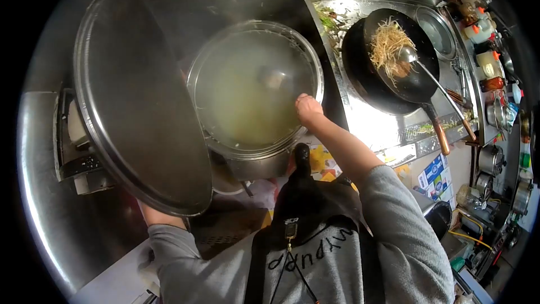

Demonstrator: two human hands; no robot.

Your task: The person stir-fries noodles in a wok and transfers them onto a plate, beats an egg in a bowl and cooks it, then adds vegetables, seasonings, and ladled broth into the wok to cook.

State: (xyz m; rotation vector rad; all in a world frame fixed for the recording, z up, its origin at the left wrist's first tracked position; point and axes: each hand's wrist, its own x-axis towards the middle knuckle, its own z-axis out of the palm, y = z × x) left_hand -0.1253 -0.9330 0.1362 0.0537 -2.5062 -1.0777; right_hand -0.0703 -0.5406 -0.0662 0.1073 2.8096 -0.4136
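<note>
A large round pot lid point(140, 107) is tilted up on the left, its inner face towards me. My left forearm point(163, 217) goes behind it and the lid hides that hand; the lid appears held up by it. To its right stands a big metal pot point(253, 168) full of cloudy, steaming liquid point(242, 107). My right hand point(307, 108) is over the pot's right rim, fingers curled closed. What it holds, if anything, is hidden. A shiny, blurred round shape point(274, 77) shows at the liquid's surface.
On the steel stove at right, a black wok point(360, 79) carries a second pan point(416, 87) with shredded food point(391, 45) and a ladle point(441, 87). A metal bowl point(436, 31) sits behind. Bottles and jars point(489, 65) line the right side. Scraps litter the stove's edge.
</note>
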